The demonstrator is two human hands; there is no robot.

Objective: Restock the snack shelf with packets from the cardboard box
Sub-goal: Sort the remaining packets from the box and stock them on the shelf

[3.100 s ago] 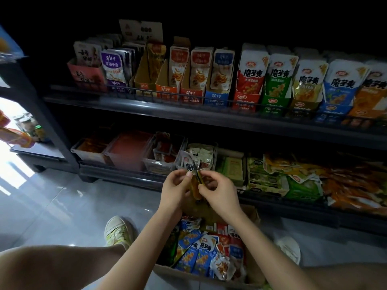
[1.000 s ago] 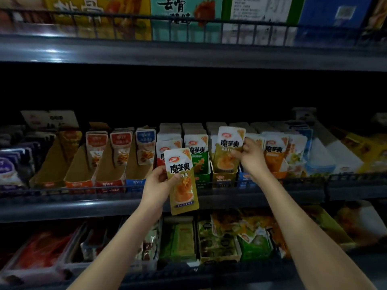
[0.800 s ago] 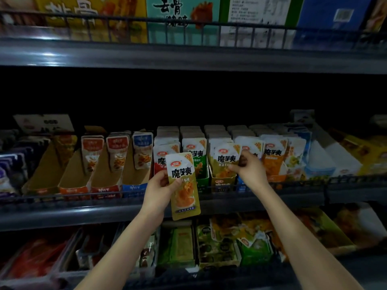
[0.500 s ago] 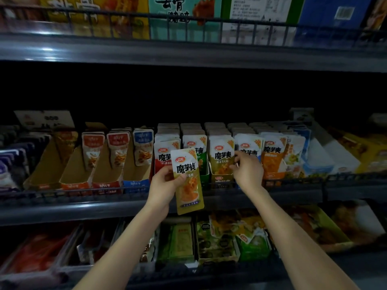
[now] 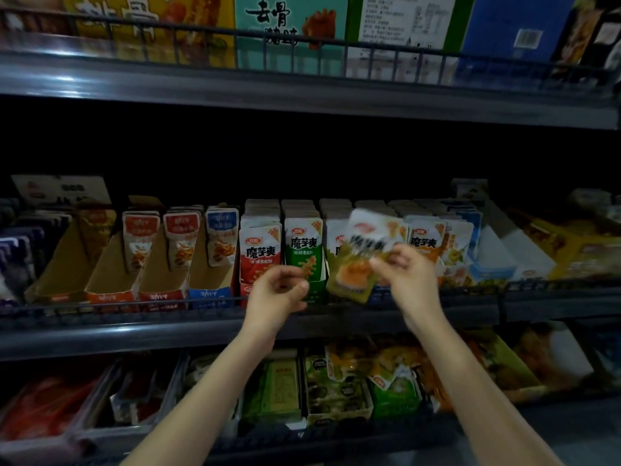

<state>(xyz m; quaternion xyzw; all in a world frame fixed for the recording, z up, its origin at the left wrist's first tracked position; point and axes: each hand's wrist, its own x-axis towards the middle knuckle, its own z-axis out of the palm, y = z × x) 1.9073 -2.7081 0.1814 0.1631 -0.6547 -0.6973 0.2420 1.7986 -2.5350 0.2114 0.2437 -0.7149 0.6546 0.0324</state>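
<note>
The aisle is dim, and the snack shelf [image 5: 134, 331] is dark painted metal with a thin wire rail [image 5: 100, 306] along its front lip. The shelf above [image 5: 302, 95] has a dull sheen and carries large printed cartons, one of them teal [image 5: 289, 28], behind its own rail.

On the middle level, flat glossy pouches stand upright in tight rows, including a red row [image 5: 260, 253] and a green row [image 5: 304, 247]. To the left sit wedge-shaped cardboard display trays [image 5: 111, 280], with only a few pouches at the back of each. Clear plastic bins [image 5: 151, 391] line the level below.

The right hand [image 5: 410, 277] pinches a white-topped, olive-yellow packet [image 5: 353, 277] between thumb and fingers. It is held tilted in front of the rows just right of the green one, above the rail. The packet is blurred, so I cannot tell whether it touches the pouches behind. The left hand [image 5: 275, 297] hangs before the red and green rows with its fingers loosely curled and nothing in them.
</note>
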